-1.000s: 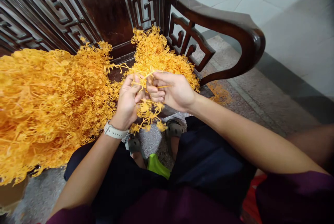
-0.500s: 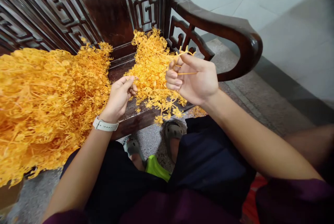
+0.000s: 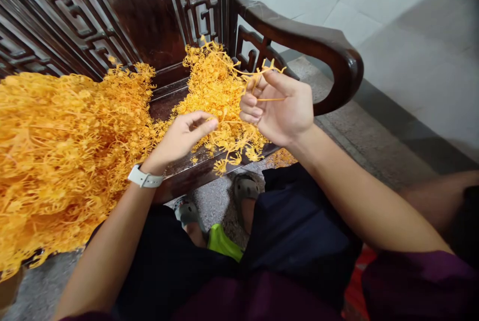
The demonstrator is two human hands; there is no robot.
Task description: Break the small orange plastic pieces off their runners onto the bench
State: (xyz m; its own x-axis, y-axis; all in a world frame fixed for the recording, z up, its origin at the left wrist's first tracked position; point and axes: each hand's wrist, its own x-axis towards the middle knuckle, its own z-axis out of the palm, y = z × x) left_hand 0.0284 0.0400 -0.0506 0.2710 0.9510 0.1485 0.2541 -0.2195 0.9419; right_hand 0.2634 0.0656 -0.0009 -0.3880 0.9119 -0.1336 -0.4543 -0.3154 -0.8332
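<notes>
My right hand [image 3: 279, 109] is raised over the wooden bench seat [image 3: 168, 104], fingers curled on thin orange plastic stems [image 3: 262, 74] that hang down into a sprig. My left hand [image 3: 181, 136], with a white watch at the wrist, pinches the lower end of that sprig [image 3: 228, 136] between thumb and fingers. A small heap of orange plastic sprigs [image 3: 211, 79] lies behind both hands on the seat. A much larger heap [image 3: 63, 146] fills the seat to the left.
The dark carved bench back [image 3: 112, 17] and curved armrest [image 3: 318, 44] stand behind and to the right. Below are my dark-clad knees, sandalled feet [image 3: 245, 189], a green object [image 3: 222, 241] and a speckled stone floor [image 3: 374, 136].
My hands were together on one sprig; the right hand has lifted up and right with stems. The left dropped away, then came back to pinch the sprig's lower part.
</notes>
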